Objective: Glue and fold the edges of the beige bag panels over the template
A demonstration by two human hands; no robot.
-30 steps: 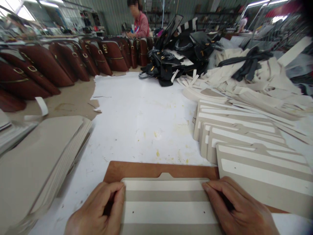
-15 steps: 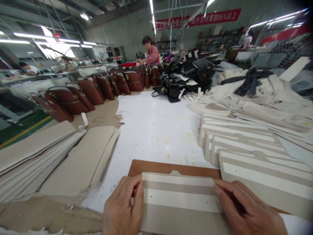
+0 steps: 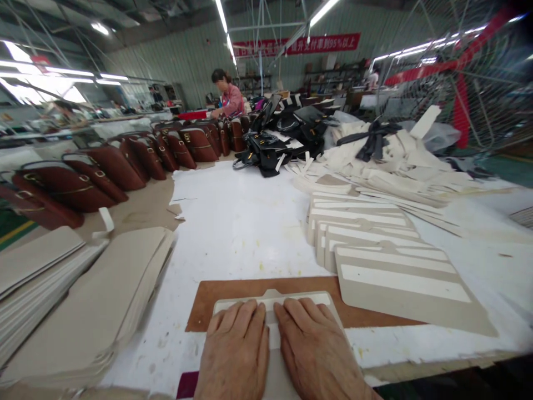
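Note:
A beige panel (image 3: pixel 273 364) with white strips and a small tab on its far edge lies in front of me, over a brown board (image 3: pixel 237 288). Both my hands rest on it, side by side. My left hand (image 3: pixel 235 353) is palm down, fingers stretched flat on the strip near the far edge. My right hand (image 3: pixel 314 353) lies the same way on the right half, its fingertips close to the left ones. Much of the panel is hidden under the hands. To the right, a similar panel (image 3: pixel 400 303) with white strips overlaps the brown board.
Further overlapping strip-faced panels (image 3: pixel 366 225) fan out on the right. Beige panel stacks (image 3: pixel 100 283) lie on the left of the white table (image 3: pixel 233 222). Brown bags (image 3: pixel 112 166), black bags (image 3: pixel 287 133) and pale scraps (image 3: pixel 383 155) stand beyond. A person (image 3: pixel 229 100) works at the back; a fan (image 3: pixel 458 72) is at right.
My hands have moved from pinching the panel's two far corners to lying flat on top of it, close together. The view has turned to the right.

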